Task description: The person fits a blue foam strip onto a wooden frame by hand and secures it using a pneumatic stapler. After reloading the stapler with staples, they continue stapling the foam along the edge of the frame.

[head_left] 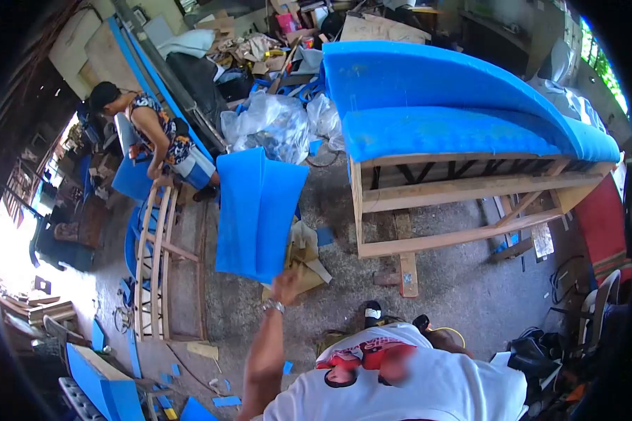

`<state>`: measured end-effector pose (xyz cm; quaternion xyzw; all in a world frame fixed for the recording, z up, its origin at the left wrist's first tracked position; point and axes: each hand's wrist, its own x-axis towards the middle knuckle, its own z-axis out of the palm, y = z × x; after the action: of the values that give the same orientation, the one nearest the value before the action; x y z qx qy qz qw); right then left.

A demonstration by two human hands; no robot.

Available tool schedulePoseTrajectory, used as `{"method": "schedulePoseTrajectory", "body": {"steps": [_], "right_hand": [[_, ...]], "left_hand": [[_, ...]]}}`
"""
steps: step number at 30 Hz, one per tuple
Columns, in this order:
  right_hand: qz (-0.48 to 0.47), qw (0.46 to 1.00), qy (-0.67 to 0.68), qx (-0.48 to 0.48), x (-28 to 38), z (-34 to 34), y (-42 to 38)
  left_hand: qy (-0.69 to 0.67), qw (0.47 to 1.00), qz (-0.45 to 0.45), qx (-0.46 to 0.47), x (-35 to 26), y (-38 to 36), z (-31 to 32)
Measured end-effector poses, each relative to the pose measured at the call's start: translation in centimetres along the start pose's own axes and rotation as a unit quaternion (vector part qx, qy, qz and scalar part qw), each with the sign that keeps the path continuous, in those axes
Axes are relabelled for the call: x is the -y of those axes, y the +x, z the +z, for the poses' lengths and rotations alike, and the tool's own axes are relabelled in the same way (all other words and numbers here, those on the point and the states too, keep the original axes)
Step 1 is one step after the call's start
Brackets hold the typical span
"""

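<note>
A blue foam sheet (242, 210), folded lengthwise, extends forward from my left hand (286, 283). That hand is closed at its near lower edge, and the wrist wears a metal watch (274, 305). Close to my body on the right, my right forearm (448, 342) shows in part beyond my white shirt (414, 379). Its fingers are hidden or too small to make out. A small dark object (421, 323) and a thin yellow hose or cord (451, 331) lie beside that arm.
A wooden sofa frame (428, 245) padded with blue foam (456, 130) stands ahead right. At left, a co-worker (154, 133) bends over a slatted wooden frame (163, 259). Plastic bags (270, 126) and scrap pile up behind. Foam offcuts (225, 401) litter the floor.
</note>
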<state>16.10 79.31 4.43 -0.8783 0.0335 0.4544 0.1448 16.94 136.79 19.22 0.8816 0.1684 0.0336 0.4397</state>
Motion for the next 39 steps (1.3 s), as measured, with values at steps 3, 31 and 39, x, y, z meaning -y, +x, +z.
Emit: {"method": "schedulePoseTrajectory", "body": {"steps": [3, 31, 39], "right_hand": [[0.025, 0.999, 0.042, -0.013, 0.1, 0.1, 0.4], [0.337, 0.816, 0.451, -0.129, 32.6, 23.1, -13.2], [0.333, 0.808, 0.474, -0.107, 32.5, 27.9, -9.8]], "left_hand": [[-0.085, 0.99, 0.103, -0.049, -8.6, 10.2, -4.7], [-0.324, 0.669, 0.302, 0.597, -34.9, 43.4, 6.8], [-0.129, 0.684, 0.506, 0.51, -46.4, 34.1, -4.1]]}}
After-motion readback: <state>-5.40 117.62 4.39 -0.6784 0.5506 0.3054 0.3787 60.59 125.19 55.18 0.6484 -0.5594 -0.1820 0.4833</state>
